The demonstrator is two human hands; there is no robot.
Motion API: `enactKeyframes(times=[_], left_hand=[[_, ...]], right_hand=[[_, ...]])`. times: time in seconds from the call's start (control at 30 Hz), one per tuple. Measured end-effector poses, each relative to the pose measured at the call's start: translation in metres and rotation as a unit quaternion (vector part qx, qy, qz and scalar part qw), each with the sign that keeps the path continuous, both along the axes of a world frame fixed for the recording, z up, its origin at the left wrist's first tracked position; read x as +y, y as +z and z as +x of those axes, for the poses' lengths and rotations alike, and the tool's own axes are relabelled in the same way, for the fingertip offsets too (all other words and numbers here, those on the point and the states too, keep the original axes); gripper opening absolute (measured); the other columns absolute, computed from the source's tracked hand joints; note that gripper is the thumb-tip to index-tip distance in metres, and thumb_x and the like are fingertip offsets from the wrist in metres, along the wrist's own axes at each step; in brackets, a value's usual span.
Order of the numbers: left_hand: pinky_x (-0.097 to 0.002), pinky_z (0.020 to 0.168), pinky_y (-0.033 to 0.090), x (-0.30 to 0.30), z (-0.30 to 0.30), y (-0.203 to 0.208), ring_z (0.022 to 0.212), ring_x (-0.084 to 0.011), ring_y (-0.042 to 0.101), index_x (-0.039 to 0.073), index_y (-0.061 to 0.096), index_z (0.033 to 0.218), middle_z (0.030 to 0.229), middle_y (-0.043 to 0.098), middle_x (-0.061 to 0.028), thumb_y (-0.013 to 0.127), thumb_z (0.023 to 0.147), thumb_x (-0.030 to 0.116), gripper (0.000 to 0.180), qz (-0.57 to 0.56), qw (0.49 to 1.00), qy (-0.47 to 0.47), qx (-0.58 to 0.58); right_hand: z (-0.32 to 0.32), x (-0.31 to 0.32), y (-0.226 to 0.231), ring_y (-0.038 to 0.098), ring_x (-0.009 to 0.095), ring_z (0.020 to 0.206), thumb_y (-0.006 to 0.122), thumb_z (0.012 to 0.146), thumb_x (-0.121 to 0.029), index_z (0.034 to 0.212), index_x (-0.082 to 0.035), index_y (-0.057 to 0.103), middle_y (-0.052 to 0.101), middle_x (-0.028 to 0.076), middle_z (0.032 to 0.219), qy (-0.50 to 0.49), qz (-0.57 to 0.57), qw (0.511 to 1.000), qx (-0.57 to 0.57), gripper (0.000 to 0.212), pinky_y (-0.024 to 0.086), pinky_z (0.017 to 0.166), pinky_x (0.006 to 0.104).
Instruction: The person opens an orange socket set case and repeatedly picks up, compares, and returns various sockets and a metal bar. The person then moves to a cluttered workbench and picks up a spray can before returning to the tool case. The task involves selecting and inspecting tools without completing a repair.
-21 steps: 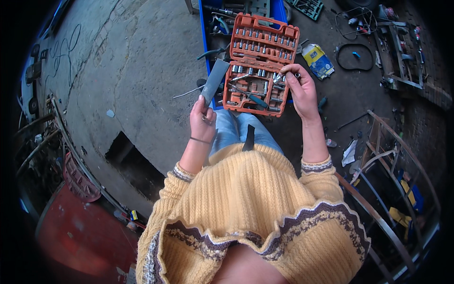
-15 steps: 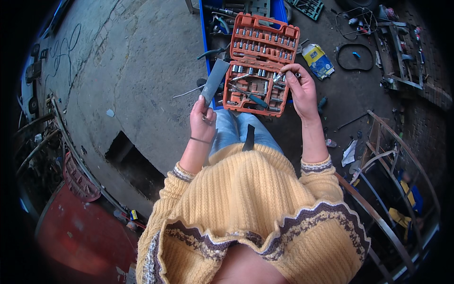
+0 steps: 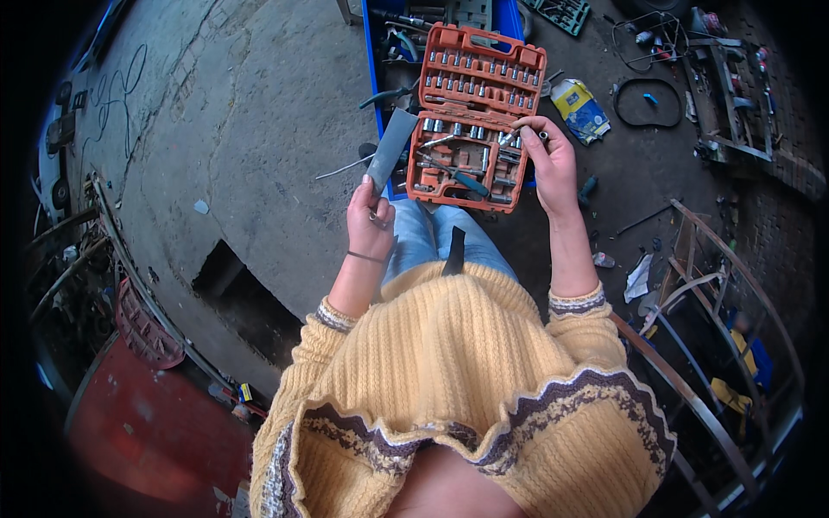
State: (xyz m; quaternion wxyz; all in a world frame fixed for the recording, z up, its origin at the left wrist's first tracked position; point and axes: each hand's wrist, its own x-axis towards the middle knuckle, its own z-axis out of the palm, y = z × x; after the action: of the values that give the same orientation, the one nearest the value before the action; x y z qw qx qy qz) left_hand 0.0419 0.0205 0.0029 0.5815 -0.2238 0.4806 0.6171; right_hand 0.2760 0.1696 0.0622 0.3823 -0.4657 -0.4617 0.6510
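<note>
An orange socket set case (image 3: 492,205) lies unfolded in front of me, with rows of chrome sockets in both halves and a green-handled driver (image 3: 471,182) in the lower half. My left hand (image 3: 370,223) is closed around a flat grey strip (image 3: 394,154), its upper end beside the case. A small metal socket (image 3: 376,219) also shows among those fingers. Over the right side of the case, my right hand (image 3: 554,168) has thumb and fingertips pinched on a small chrome piece (image 3: 508,138). Another small socket (image 3: 543,135) is tucked in the same fingers.
Beneath the case stands a blue tool tray (image 3: 374,65) with pliers (image 3: 386,95) at its left edge. A yellow and blue bag (image 3: 580,112) and a black belt (image 3: 648,104) lie to the right. A dark floor opening (image 3: 246,298) is at left; a metal frame (image 3: 691,388) stands lower right.
My right hand has shifted very slightly at the case's right side, still pinching the small piece. The left hand and the grey strip stay almost in place.
</note>
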Motion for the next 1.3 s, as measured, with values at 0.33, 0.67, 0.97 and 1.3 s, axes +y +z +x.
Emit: enactKeyframes(times=[0.33, 0.67, 0.97, 1.3], left_hand=[[-0.0239, 0.041, 0.025, -0.001, 0.001, -0.001, 0.041, -0.0086, 0.031, 0.013, 0.043, 0.068, 0.055, 0.036, 0.0040, 0.060, 0.092, 0.024, 0.031, 0.000, 1.000, 0.000, 0.000], [-0.0240, 0.040, 0.025, -0.001, 0.002, -0.002, 0.041, -0.0090, 0.032, 0.013, 0.042, 0.067, 0.055, 0.036, 0.0037, 0.060, 0.091, 0.024, 0.032, -0.010, 1.000, 0.000, 0.006], [-0.0238, 0.040, 0.026, -0.001, 0.003, -0.002, 0.041, -0.0091, 0.032, 0.013, 0.042, 0.066, 0.054, 0.036, 0.0035, 0.060, 0.092, 0.025, 0.033, -0.009, 1.000, -0.005, 0.003], [-0.0221, 0.041, 0.024, -0.003, 0.005, -0.007, 0.042, -0.0072, 0.029, 0.013, 0.048, 0.076, 0.058, 0.035, 0.0045, 0.057, 0.093, 0.024, 0.021, -0.005, 1.000, 0.002, 0.004]], right_hand=[[0.002, 0.000, -0.008, 0.052, 0.004, 0.085, 0.055, 0.092, -0.009, 0.097, -0.001, 0.062, 0.061, -0.001, 0.090, -0.020, -0.007, 1.000, 0.004, 0.012, 0.041, 0.078, 0.0197], [0.000, -0.006, 0.002, 0.054, 0.004, 0.084, 0.054, 0.093, -0.008, 0.097, -0.001, 0.061, 0.061, 0.000, 0.091, -0.051, -0.016, 0.998, 0.040, 0.012, 0.044, 0.077, 0.0199], [-0.011, -0.031, 0.036, 0.055, 0.004, 0.084, 0.055, 0.093, -0.009, 0.099, -0.001, 0.060, 0.061, 0.001, 0.092, -0.079, 0.000, 0.992, 0.099, 0.011, 0.045, 0.077, 0.0198], [-0.023, -0.047, 0.060, 0.048, 0.004, 0.072, 0.056, 0.092, -0.008, 0.097, 0.001, 0.060, 0.059, 0.002, 0.091, -0.089, 0.059, 0.990, 0.089, 0.012, 0.040, 0.066, 0.0178]])
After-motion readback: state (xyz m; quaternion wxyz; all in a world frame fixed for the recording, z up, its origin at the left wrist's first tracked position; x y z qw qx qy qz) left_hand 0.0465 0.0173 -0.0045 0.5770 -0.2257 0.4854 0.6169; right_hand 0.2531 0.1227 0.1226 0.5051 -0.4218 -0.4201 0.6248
